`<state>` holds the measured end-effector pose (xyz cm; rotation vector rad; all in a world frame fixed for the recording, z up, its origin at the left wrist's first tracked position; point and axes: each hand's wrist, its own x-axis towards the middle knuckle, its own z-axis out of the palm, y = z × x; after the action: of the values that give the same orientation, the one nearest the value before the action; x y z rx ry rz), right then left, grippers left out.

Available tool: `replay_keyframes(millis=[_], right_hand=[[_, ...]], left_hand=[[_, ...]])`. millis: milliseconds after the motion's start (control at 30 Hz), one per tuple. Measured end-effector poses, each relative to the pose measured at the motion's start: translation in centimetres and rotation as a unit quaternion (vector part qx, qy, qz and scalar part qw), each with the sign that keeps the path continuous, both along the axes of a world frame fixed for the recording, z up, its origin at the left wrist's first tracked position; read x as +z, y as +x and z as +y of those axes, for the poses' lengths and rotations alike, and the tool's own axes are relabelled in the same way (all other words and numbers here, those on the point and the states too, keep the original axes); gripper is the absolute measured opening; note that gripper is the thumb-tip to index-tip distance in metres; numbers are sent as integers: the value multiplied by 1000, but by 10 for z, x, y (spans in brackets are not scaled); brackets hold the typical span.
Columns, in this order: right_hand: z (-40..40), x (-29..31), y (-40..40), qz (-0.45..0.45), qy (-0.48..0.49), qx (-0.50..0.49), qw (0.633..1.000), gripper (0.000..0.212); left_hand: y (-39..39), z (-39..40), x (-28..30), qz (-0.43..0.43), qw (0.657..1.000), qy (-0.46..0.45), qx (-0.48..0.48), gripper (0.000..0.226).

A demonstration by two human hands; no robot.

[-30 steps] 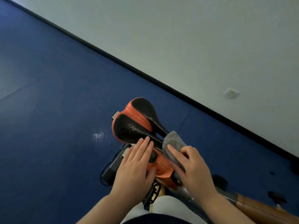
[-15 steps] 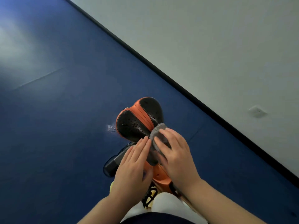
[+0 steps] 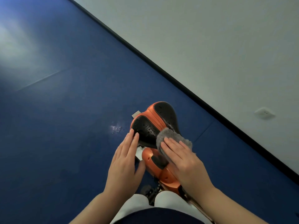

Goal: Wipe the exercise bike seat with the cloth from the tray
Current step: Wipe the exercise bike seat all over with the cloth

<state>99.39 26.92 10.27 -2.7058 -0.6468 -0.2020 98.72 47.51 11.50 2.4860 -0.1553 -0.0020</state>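
The exercise bike seat (image 3: 151, 125) is orange with two black perforated pads and sits at the middle of the view. A grey fluffy cloth (image 3: 169, 136) lies on the seat's near right part. My right hand (image 3: 182, 162) presses flat on the cloth, fingers together. My left hand (image 3: 126, 160) lies flat with its fingertips on the near left edge of the left pad, holding nothing. The orange bike body (image 3: 163, 173) runs from the seat toward me, partly hidden by both hands.
Blue floor (image 3: 56, 126) surrounds the bike, with a small shiny patch (image 3: 116, 128) left of the seat. A grey wall (image 3: 210, 46) with a black skirting and a white socket (image 3: 264, 113) runs diagonally at the right. A black pedal (image 3: 150, 191) shows near my legs.
My right hand has slid the cloth to the right across the seat and spread flatter. My left hand has moved up the seat's left edge. The view tilted slightly.
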Motion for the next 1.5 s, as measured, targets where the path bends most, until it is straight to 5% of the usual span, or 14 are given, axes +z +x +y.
replay_keyframes(millis=[1000,1500], right_hand=[[71,17,57,53,65,-56,995,49],[63,21,56,34,29,26,999,42]], left_hand=[[33,31,0,-9,996,-55,-69,71],[31,41,2,12,997,-57,-60,67]])
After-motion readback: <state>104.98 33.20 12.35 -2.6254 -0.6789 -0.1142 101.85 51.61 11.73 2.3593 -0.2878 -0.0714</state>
